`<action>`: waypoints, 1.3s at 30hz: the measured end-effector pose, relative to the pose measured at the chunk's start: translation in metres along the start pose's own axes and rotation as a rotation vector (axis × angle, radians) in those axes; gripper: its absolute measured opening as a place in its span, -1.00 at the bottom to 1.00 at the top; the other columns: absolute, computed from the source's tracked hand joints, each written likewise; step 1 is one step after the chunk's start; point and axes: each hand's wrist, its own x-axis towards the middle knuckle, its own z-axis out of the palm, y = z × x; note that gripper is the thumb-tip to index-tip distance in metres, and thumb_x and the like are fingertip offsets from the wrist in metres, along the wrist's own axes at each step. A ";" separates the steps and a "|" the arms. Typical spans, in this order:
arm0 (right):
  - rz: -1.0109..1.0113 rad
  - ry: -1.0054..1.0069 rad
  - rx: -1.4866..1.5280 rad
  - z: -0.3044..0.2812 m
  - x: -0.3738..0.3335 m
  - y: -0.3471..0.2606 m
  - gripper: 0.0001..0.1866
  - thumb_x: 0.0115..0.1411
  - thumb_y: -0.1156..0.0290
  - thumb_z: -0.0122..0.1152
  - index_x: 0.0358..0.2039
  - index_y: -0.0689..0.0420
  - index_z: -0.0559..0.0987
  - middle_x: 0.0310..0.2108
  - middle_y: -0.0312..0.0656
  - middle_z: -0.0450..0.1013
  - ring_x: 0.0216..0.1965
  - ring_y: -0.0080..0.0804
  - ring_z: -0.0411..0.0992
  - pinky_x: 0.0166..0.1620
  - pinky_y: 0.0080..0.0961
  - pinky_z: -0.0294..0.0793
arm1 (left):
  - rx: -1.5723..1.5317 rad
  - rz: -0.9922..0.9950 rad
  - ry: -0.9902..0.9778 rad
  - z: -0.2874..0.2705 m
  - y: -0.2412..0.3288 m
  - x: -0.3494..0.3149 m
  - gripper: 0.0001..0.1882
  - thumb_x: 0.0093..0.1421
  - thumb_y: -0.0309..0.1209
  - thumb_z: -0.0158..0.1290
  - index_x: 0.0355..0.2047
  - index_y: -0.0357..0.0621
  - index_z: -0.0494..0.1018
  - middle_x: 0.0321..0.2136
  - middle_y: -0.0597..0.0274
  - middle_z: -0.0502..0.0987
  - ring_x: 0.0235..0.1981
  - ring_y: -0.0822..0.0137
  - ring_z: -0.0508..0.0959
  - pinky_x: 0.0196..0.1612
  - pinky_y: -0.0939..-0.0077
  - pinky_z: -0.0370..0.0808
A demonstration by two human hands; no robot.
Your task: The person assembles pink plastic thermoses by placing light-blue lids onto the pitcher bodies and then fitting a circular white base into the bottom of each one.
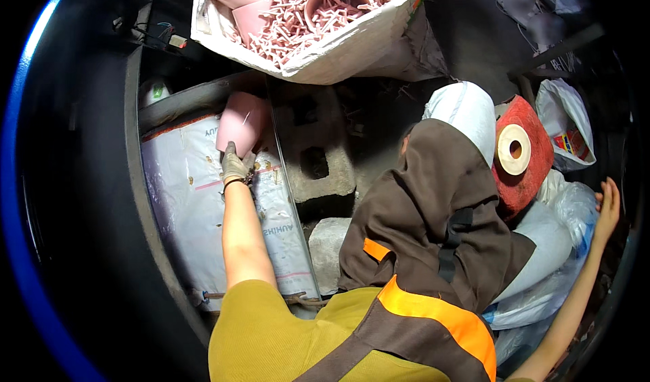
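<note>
My left hand [237, 165], in a pale thin glove, has its fingers round the lower end of a smooth pink cup-shaped piece [242, 119]. That piece is tilted over a white plastic-covered surface [196, 168]. Far out at the right, my right hand [609, 209] is bare, with its fingers stretched out and nothing visible in them. It is nearest to a clear plastic bag [572, 209] beside my leg. Ahead stands a large white sack [369, 47] full of small pink sticks [298, 33], with several more pink cup-shaped pieces [252, 19] among them.
Grey concrete blocks [328, 138] lie between the covered surface and my legs. A cream ring-shaped roll [513, 150] rests on a red pad [535, 121] at the right. Beyond it is an open white bag [565, 111]. A dark metal edge [139, 172] runs along the left.
</note>
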 end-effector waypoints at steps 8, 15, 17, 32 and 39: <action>-0.525 -0.486 0.268 0.162 -0.136 -0.268 -0.81 0.28 0.45 0.06 -0.18 0.21 0.59 -0.23 -0.24 0.53 -0.25 -0.52 0.47 -0.16 -0.57 0.43 | 1.316 1.725 0.358 0.071 0.113 -0.175 -0.63 0.10 -0.02 0.17 -0.52 -0.06 0.53 -0.46 0.13 0.53 -0.41 0.05 0.45 -0.22 0.13 0.37; -1.376 0.026 -0.011 0.188 -0.191 -0.405 -0.65 0.01 0.41 0.14 -0.13 0.09 0.58 -0.11 -0.22 0.48 -0.06 -0.33 0.45 0.03 -0.38 0.32 | 1.709 2.099 -0.907 0.170 0.095 -0.400 -0.68 -0.20 -0.06 0.31 -0.52 0.08 0.53 -0.53 0.30 0.49 -0.45 0.16 0.48 -0.30 0.25 0.39; -1.430 -0.086 -0.227 0.174 -0.185 -0.395 -0.70 0.02 0.34 0.11 -0.21 0.13 0.56 -0.24 -0.25 0.49 -0.14 -0.34 0.45 0.00 -0.39 0.31 | 1.614 2.105 -1.178 0.187 0.072 -0.429 -0.66 -0.24 -0.05 0.32 -0.52 0.10 0.53 -0.51 0.37 0.50 -0.39 0.21 0.50 -0.30 0.30 0.40; -1.114 -0.925 0.084 0.147 -0.198 -0.300 -0.82 0.20 0.33 0.16 -0.51 0.10 0.47 -0.56 -0.12 0.40 -0.51 -0.15 0.45 -0.45 -0.31 0.43 | 1.174 1.832 -1.953 0.215 0.019 -0.462 -0.62 0.01 -0.11 0.19 -0.77 -0.05 0.40 -0.74 0.26 0.34 -0.59 0.18 0.40 -0.50 0.29 0.31; -0.734 -0.620 0.909 0.106 -0.095 -0.410 -0.53 0.23 0.16 0.19 -0.08 0.34 0.46 -0.30 -0.09 0.52 -0.33 -0.45 0.49 -0.21 -0.50 0.46 | 0.414 0.913 -1.280 0.178 0.092 -0.367 -0.62 0.22 -0.28 -0.07 -0.71 -0.12 0.21 -0.68 0.38 0.20 -0.57 0.41 0.26 -0.44 0.38 0.24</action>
